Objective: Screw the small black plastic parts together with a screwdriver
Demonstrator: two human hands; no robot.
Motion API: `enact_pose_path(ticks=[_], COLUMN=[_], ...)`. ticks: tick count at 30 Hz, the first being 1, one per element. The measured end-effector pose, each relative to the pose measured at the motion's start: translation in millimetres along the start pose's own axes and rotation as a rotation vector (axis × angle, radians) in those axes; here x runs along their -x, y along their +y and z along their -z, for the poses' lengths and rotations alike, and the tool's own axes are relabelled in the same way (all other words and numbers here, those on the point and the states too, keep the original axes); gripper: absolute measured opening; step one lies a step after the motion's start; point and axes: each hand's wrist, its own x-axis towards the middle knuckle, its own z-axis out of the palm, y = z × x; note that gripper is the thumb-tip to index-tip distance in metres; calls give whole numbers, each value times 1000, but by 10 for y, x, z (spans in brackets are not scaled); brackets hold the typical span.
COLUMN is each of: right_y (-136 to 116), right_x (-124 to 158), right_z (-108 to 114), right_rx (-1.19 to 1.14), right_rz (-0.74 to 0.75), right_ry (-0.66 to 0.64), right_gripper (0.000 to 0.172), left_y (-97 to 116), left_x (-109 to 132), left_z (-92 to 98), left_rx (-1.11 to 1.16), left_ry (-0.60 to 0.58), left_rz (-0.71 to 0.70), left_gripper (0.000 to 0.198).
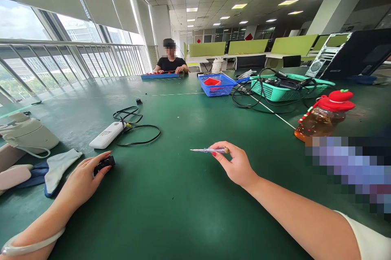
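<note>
My right hand (pixel 238 166) is closed on a small screwdriver (pixel 201 150) with a see-through purplish handle. Its thin metal shaft points left, over the middle of the green table (pixel 171 203). On the left, my left hand (pixel 81 180) grips a small black block-shaped object (pixel 104 164) between thumb and fingers, close to the tabletop; its exact kind does not show. Just beyond that hand lies a white oblong device (pixel 107 135) with a black cable (pixel 143 142) looped beside it.
A blue and white cloth (pixel 62 170) and a pale bag (pixel 36 134) lie far left. Ahead are a blue basket (pixel 218 90) and a teal basket (pixel 275 94) of cables. A red-lidded bottle (pixel 324 119) stands right. A person (pixel 171 64) sits across the table.
</note>
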Motion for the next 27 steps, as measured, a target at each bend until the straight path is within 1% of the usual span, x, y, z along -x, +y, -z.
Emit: enact_pose_path(ticks=[2, 4, 7, 11, 12, 14, 16, 17, 19, 21, 22, 24, 25, 27], right_y=[-7, -10, -4, -18, -40, -115, -222, -278, -371, -411, -406, -357, -321, -251], right_x=[-1, 0, 5, 11, 15, 32, 66, 87, 126, 144, 140, 112, 91, 52], right_z=[0, -1, -3, 6, 11, 20, 23, 22, 17, 18, 24, 52, 73, 120], right_rx=[0, -4, -7, -4, -19, -63, -74, -67, -45, -30, -25, -18, -17, -14], right_rz=[4, 6, 12, 68, 114, 272, 516, 637, 776, 822, 817, 756, 715, 612], right_ry=[-2, -3, 2, -14, -39, -122, -246, -285, -338, -338, -315, -240, -204, -117], right_gripper=[14, 14, 13, 10, 10, 15, 22, 26, 28, 24, 22, 17, 15, 17], left_y=[34, 57, 60, 59, 68, 106, 173, 220, 359, 575, 716, 1058, 1250, 1643], left_x=[2, 1, -2, 15, 23, 36, 37, 29, -10, -82, -131, -247, -312, -447], left_z=[33, 61, 93, 139, 150, 164, 163, 157, 135, 107, 91, 50, 23, -48], left_rx=[10, 16, -7, -20, -20, -17, 3, 28, 99, 177, 208, 261, 287, 335], left_ry=[-39, -83, -68, -62, -55, -14, 19, 14, -22, -76, -101, -169, -201, -250], left_rz=[15, 41, 97, 158, 162, 144, 95, 49, -73, -223, -293, -409, -451, -496], left_gripper=[50, 52, 57, 45, 43, 41, 42, 42, 43, 44, 43, 39, 37, 32])
